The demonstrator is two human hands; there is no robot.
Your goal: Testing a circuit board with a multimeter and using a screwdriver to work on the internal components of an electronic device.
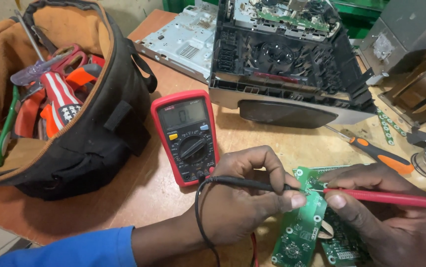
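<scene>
I have a single view, from the camera on the person's head, tilted steeply down and forward over the brown wooden workbench (143, 198). It sits close: the left hand (245, 198) and right hand (391, 217) fill the lower edge, the open black-and-tan fabric tool bag (89, 138) the upper left.

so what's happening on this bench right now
A person is probing a green circuit board on the wooden bench. The left hand holds a black test probe and the right hand a red probe, both tips meeting at the board's top edge. A red multimeter lies beside them, switched on. An open tool bag and a dismantled device sit behind.
</scene>
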